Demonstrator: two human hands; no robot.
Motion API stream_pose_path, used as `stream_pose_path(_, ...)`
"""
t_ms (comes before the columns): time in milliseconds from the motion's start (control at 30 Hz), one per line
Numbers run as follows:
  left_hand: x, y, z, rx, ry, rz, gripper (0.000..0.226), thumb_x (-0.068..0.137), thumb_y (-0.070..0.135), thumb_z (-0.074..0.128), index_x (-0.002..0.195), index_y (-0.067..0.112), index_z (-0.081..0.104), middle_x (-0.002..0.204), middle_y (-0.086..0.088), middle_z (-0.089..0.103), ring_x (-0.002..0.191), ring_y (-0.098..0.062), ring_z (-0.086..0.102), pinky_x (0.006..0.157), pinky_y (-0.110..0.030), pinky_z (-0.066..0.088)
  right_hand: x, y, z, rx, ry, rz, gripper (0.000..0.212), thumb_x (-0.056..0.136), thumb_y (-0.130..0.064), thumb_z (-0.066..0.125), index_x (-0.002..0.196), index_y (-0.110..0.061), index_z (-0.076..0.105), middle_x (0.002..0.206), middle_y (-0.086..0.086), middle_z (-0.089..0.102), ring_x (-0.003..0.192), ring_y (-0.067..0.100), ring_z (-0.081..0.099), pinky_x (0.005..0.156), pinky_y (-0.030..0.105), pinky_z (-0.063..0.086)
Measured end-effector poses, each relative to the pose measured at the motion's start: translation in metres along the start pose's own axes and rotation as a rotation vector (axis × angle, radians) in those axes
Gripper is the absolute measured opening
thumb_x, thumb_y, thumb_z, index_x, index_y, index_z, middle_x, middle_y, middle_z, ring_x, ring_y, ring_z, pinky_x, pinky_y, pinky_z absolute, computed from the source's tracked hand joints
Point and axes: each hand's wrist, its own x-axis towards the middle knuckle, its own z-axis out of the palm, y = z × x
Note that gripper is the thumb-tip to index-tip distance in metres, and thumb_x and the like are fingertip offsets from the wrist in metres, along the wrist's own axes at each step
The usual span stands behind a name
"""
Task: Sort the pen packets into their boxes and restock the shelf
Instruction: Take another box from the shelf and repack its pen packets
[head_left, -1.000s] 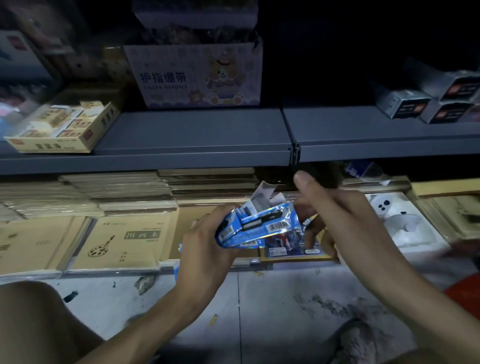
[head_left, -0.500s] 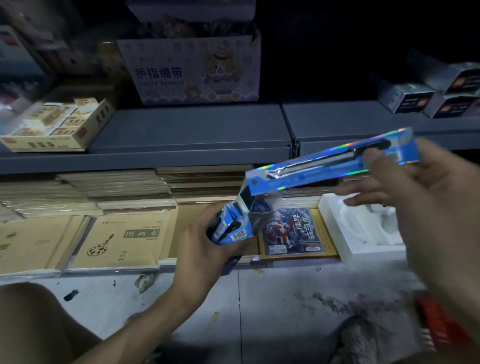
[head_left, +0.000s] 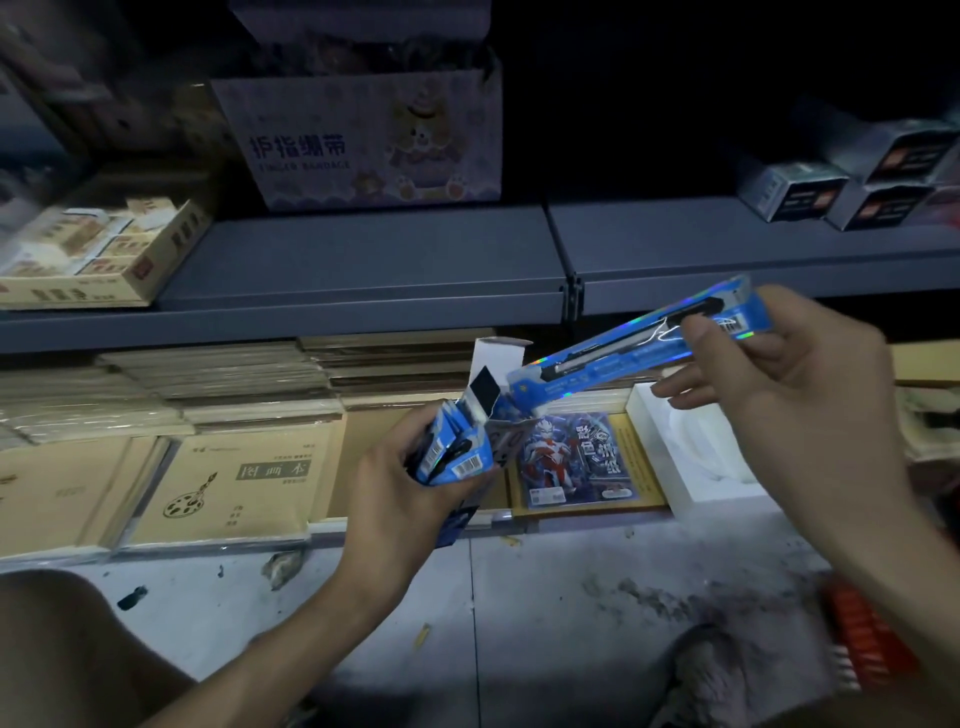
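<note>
Here, before grey shelves and stained floor, left hand grips the pen box, right hand pinches a packet.

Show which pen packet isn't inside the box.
The packet the right hand pinches, slanting up from the box mouth; the others sit inside the box, which the left hand grips.

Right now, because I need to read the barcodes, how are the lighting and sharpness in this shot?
Head view: dim, near black behind the upper shelf. Head view: rainbow glare runs along the foil of the pen packet in the right hand. Head view: the box in the left hand is fairly sharp, barcode bars visible. Head view: the tan tray at left is blurred.
</note>
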Motion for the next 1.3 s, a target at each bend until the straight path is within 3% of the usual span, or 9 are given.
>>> stream_pose_path(100, 0.000, 0.002, -0.002, 0.034, 0.017, 0.029, 0.056, 0.070, 0.007, 0.093, 0.106, 0.041, 0.065, 0.093, 0.030, 0.074, 0.088, 0.006, 0.072, 0.068, -0.014, 0.058, 0.002, -0.002, -0.003, -0.018, -0.001, -0.011, 0.010, 0.101, -0.014, 0.065, 0.093, -0.012, 0.070, 0.069, 0.005, 0.075, 0.061, 0.016, 0.076, 0.057, 0.027, 0.058)
stream_pose_path(233, 0.001, -0.004, -0.004, 0.099, 0.046, 0.066, 0.062, 0.069, 0.003, 0.094, 0.107, 0.043, 0.066, 0.095, 0.026, 0.074, 0.089, 0.003, 0.072, 0.067, -0.018, 0.059, 0.001, 0.000, 0.001, -0.039, -0.035, 0.003, 0.010, 0.101, -0.012, 0.065, 0.093, -0.007, 0.070, 0.064, 0.008, 0.073, 0.059, 0.018, 0.075, 0.056, 0.035, 0.061)
stream_pose_path(433, 0.000, -0.009, -0.006, 0.175, 0.057, 0.114, 0.063, 0.066, -0.004, 0.089, 0.106, 0.040, 0.068, 0.090, 0.025, 0.072, 0.082, 0.001, 0.069, 0.061, -0.014, 0.052, 0.003, -0.005, -0.001, -0.055, -0.009, -0.007, 0.012, 0.099, -0.013, 0.066, 0.089, -0.009, 0.070, 0.062, 0.005, 0.073, 0.056, 0.012, 0.074, 0.052, 0.020, 0.055)
stream_pose_path(733, -0.002, -0.003, -0.007, 0.223, 0.049, 0.176, 0.071, 0.069, 0.001, 0.091, 0.104, 0.055, 0.060, 0.099, 0.031, 0.069, 0.090, 0.000, 0.069, 0.065, -0.023, 0.059, 0.007, -0.001, 0.010, -0.086, -0.113, 0.094, 0.017, 0.098, -0.016, 0.068, 0.086, -0.004, 0.067, 0.059, 0.004, 0.073, 0.054, 0.019, 0.074, 0.065, 0.047, 0.063)
stream_pose_path(833, -0.004, -0.001, -0.006, 0.241, 0.035, 0.195, 0.070, 0.069, -0.001, 0.088, 0.104, 0.055, 0.061, 0.099, 0.033, 0.068, 0.090, -0.001, 0.069, 0.067, -0.023, 0.059, 0.001, -0.001, 0.025, -0.030, -0.244, 0.231, 0.015, 0.099, -0.014, 0.069, 0.084, -0.017, 0.068, 0.062, 0.003, 0.075, 0.054, 0.022, 0.074, 0.064, 0.050, 0.064)
stream_pose_path(933, -0.005, 0.001, -0.004, 0.249, 0.018, 0.201, 0.066, 0.072, 0.003, 0.088, 0.108, 0.052, 0.062, 0.101, 0.034, 0.067, 0.092, 0.000, 0.069, 0.069, -0.025, 0.060, -0.009, 0.004, 0.039, -0.113, -0.350, 0.219, 0.010, 0.096, -0.021, 0.072, 0.087, -0.022, 0.073, 0.069, -0.002, 0.076, 0.055, 0.018, 0.073, 0.062, 0.047, 0.064)
stream_pose_path(1033, -0.004, 0.001, -0.005, 0.212, 0.026, 0.181, 0.066, 0.069, 0.004, 0.093, 0.106, 0.050, 0.062, 0.098, 0.030, 0.069, 0.089, 0.001, 0.069, 0.064, -0.016, 0.056, -0.008, 0.005, 0.039, -0.051, -0.245, 0.203, 0.011, 0.093, -0.025, 0.076, 0.085, -0.022, 0.069, 0.071, 0.000, 0.074, 0.051, 0.024, 0.070, 0.052, 0.042, 0.059)
stream_pose_path(1133, -0.002, 0.002, -0.006, 0.206, 0.042, 0.168, 0.063, 0.068, 0.003, 0.090, 0.101, 0.050, 0.065, 0.094, 0.030, 0.068, 0.084, -0.001, 0.068, 0.064, -0.018, 0.052, -0.005, 0.007, 0.038, 0.003, -0.157, 0.194, 0.016, 0.095, -0.017, 0.074, 0.081, -0.018, 0.066, 0.067, 0.001, 0.072, 0.049, 0.026, 0.067, 0.046, 0.034, 0.049)
stream_pose_path(1300, -0.006, 0.004, -0.005, 0.237, 0.040, 0.172, 0.076, 0.070, 0.001, 0.085, 0.101, 0.065, 0.059, 0.094, 0.031, 0.069, 0.087, -0.002, 0.068, 0.071, -0.030, 0.057, -0.019, 0.018, 0.057, -0.233, -0.282, 0.142, 0.020, 0.087, -0.024, 0.082, 0.074, -0.031, 0.070, 0.070, -0.016, 0.070, 0.060, 0.007, 0.067, 0.061, 0.033, 0.055)
